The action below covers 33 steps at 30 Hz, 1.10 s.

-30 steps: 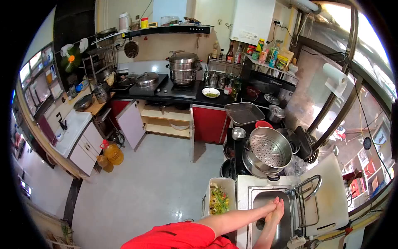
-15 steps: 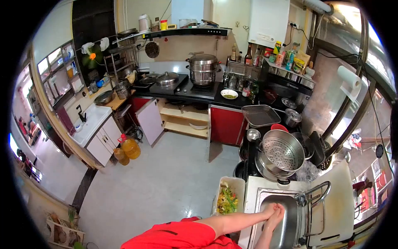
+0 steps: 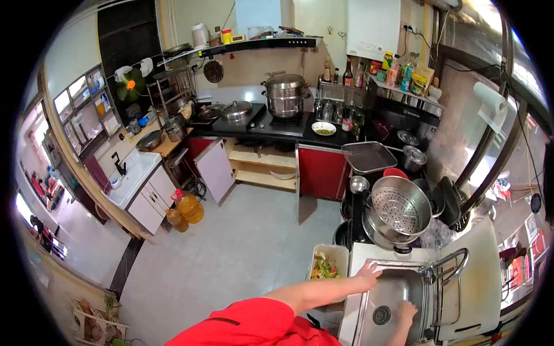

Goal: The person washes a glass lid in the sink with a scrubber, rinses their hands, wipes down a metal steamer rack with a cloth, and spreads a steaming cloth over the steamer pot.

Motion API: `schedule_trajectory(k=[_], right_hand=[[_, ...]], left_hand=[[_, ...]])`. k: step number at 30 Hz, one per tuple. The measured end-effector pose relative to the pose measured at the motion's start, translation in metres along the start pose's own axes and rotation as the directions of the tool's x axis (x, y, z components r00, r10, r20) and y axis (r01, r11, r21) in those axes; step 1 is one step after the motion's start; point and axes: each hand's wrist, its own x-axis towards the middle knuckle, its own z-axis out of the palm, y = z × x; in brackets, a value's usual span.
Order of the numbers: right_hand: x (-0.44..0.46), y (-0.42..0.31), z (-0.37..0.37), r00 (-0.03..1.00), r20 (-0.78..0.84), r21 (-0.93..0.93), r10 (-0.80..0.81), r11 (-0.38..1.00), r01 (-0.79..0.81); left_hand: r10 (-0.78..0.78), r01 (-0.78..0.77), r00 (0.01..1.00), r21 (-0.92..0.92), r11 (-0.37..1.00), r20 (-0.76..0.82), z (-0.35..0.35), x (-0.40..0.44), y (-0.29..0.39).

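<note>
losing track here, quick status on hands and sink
Left hand open, at sink edge. Right hand over sink, near drain. Faucet off to one side, apart from both hands.

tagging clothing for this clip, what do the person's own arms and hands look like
A red short-sleeved shirt with a dark streak leaves the forearms bare. The left hand and right hand wear no gloves; any rings are too small to tell.

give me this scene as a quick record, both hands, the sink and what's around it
place: kitchen
left hand: at the sink's edge, nothing seen in it
right hand: over the basin, nothing seen in it
tap: curved spout
beside sink: bin with vegetable bits; steel steamer, holed bottom
</note>
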Motion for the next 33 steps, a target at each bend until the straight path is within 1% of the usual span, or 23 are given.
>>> schedule_trajectory(k=[3, 5, 7, 9, 10, 11, 12, 14, 15, 17, 18, 19, 20, 21, 22, 23, 24, 25, 26, 28, 29, 31, 33], right_hand=[[-0.010, 0.016, -0.003, 0.991, -0.091, -0.089, 0.101, 0.990, -0.109], [-0.019, 0.005, 0.013, 0.982, -0.128, -0.129, 0.138, 0.980, -0.154], [-0.025, -0.008, 0.046, 0.985, -0.123, 0.336, -0.121, 0.929, 0.156], [-0.014, 0.025, 0.015, 1.000, -0.012, 0.434, 0.004, 0.901, 0.002], [-0.012, 0.034, 0.017, 0.996, -0.083, -0.220, 0.036, 0.974, -0.053], [-0.008, 0.042, 0.021, 0.987, -0.159, -0.772, 0.014, 0.621, -0.133], [-0.001, 0.045, 0.023, 0.989, -0.150, -0.778, 0.009, 0.616, -0.124], [0.012, 0.036, 0.033, 0.983, -0.158, -0.467, 0.095, 0.870, -0.160], [-0.004, -0.019, 0.121, 0.965, -0.222, 0.036, 0.137, 0.991, -0.132], [0.024, 0.009, 0.130, 0.936, -0.339, 0.373, 0.100, 0.927, 0.035], [0.038, 0.021, 0.136, 0.978, -0.201, 0.393, 0.050, 0.919, 0.034], [0.057, 0.022, 0.160, 0.983, -0.115, 0.233, 0.145, 0.966, -0.115], [0.086, 0.061, 0.152, 0.983, -0.175, -0.552, -0.048, 0.832, -0.058], [0.113, 0.100, 0.139, 0.972, -0.064, -0.986, -0.226, 0.165, -0.026], [0.111, 0.087, 0.199, 0.949, -0.085, -0.995, -0.302, 0.076, -0.065], [0.136, 0.085, 0.233, 0.985, -0.092, -0.729, -0.144, 0.683, 0.032], [0.129, 0.041, 0.309, 0.990, -0.099, -0.187, 0.098, 0.976, -0.115], [0.132, 0.022, 0.356, 0.986, 0.128, 0.128, 0.110, 0.984, -0.126], [0.157, 0.038, 0.367, 0.971, 0.219, 0.090, 0.095, 0.989, -0.117], [0.196, 0.044, 0.405, 0.961, 0.243, -0.442, 0.128, 0.897, -0.008], [0.220, 0.055, 0.409, 0.952, 0.269, -0.754, 0.145, 0.647, 0.115], [0.240, 0.053, 0.439, 0.892, 0.451, -0.889, -0.015, 0.084, 0.450], [0.276, 0.069, 0.455, 0.909, 0.417, -0.753, 0.018, 0.566, 0.334]], left_hand=[[-0.100, 0.034, 0.924, -0.181, 0.983, -0.369, 0.023, -0.005, -0.016], [-0.114, 0.019, 0.899, -0.223, 0.975, -0.423, 0.015, -0.020, -0.026], [-0.129, 0.028, 0.930, -0.283, 0.959, -0.345, 0.006, -0.037, -0.042], [-0.118, 0.013, 0.926, -0.283, 0.959, -0.358, 0.009, -0.071, -0.068], [-0.138, 0.023, 0.925, -0.311, 0.950, -0.354, 0.021, -0.082, -0.086], [-0.160, 0.035, 0.924, -0.340, 0.940, -0.347, 0.035, -0.096, -0.106], [-0.186, 0.070, 0.927, -0.337, 0.939, -0.325, 0.050, -0.115, -0.127], [-0.267, 0.144, 0.912, -0.367, 0.919, -0.311, 0.083, -0.157, -0.175], [-0.318, 0.183, 0.897, -0.397, 0.899, -0.306, 0.106, -0.182, -0.202], [-0.425, 0.262, 0.844, -0.440, 0.859, -0.327, 0.160, -0.232, -0.252], [-0.495, 0.339, 0.820, -0.453, 0.825, -0.287, 0.171, -0.266, -0.270], [-0.562, 0.415, 0.790, -0.462, 0.784, -0.244, 0.182, -0.300, -0.286], [-0.618, 0.459, 0.763, -0.514, 0.725, -0.190, 0.189, -0.334, -0.298], [-0.668, 0.502, 0.732, -0.557, 0.662, -0.135, 0.194, -0.368, -0.313], [-0.705, 0.533, 0.696, -0.561, 0.633, -0.133, 0.210, -0.398, -0.326], [-0.741, 0.562, 0.658, -0.569, 0.600, -0.132, 0.227, -0.423, -0.339], [-0.788, 0.622, 0.616, -0.597, 0.507, -0.028, 0.238, -0.446, -0.350], [-0.819, 0.680, 0.567, -0.609, 0.408, 0.084, 0.246, -0.468, -0.358], [-0.820, 0.686, 0.563, -0.610, 0.397, 0.100, 0.252, -0.487, -0.364], [-0.892, 0.698, 0.438, -0.669, 0.255, 0.116, 0.259, -0.514, -0.369], [-0.888, 0.697, 0.438, -0.678, 0.236, 0.141, 0.255, -0.521, -0.369], [-0.888, 0.626, 0.457, -0.726, 0.286, 0.044, 0.239, -0.534, -0.376], [-0.918, 0.610, 0.390, -0.766, 0.202, 0.068, 0.250, -0.531, -0.385]])
